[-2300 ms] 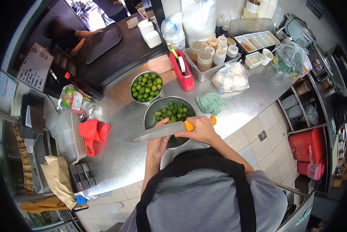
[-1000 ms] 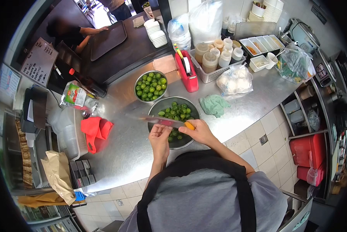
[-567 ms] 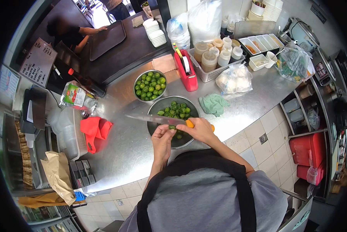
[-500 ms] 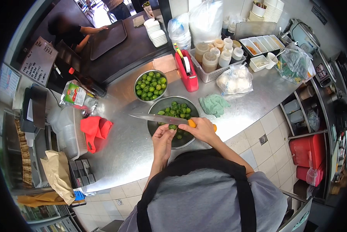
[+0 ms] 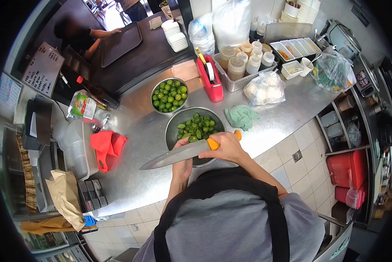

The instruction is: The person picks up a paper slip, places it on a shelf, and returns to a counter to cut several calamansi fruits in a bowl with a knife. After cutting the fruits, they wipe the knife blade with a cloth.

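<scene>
Right fingers [image 5: 209, 153] wrap the knife handle [image 5: 213, 144] (an orange one).

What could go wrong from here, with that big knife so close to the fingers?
The knife in the right hand crosses over the left hand, so a slip could cut it. The limes are small and round; the one at the left fingertips might roll out of the grip, perhaps into the large bowl below. The blade also hides part of the left hand in this view, making its clearance hard to judge.
</scene>
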The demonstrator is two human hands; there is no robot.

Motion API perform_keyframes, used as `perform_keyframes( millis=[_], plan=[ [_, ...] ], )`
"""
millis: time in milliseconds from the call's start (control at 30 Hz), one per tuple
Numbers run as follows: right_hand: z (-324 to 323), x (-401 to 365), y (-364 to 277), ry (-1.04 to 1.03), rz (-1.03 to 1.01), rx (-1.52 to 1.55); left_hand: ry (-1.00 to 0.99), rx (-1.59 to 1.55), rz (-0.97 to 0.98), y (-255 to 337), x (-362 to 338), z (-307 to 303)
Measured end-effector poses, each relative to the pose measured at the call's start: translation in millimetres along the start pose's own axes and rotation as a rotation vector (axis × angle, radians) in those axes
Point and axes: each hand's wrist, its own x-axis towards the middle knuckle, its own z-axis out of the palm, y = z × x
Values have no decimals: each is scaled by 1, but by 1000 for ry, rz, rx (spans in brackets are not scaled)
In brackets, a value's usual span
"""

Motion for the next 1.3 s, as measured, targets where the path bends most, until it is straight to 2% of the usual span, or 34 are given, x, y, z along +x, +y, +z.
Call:
perform_keyframes(
  millis=[133,433,533,600,833,933,1033,1133,1200,1300],
  plan=[
    [-3,1,-1,11,-49,10,-54,4,21,-3,7,-6],
    [-5,4,16,72,-45,-29,35,-20,64,8,-2,5],
    [-4,4,3,59,-112,0,-63,48,-22,0,1,-3],
    [-3,8,-2,71,-153,23,-78,89,11,2,0,-5],
    [-2,7,24,29,-8,-16,-19,-33,3,8,-6,-4],
    [-1,5,25,4,29,9,-88,-77,-91,14,-4,-15],
    [-3,5,24,-48,104,54,-162,-33,-75,21,5,-24],
    [-5,4,21,-89,202,167,-14,314,148,36,37,-13],
    [-1,3,21,-85,263,282,107,427,351,42,68,-7],
    [-3,2,23,-62,252,285,145,632,378,51,106,-14]
  ],
)
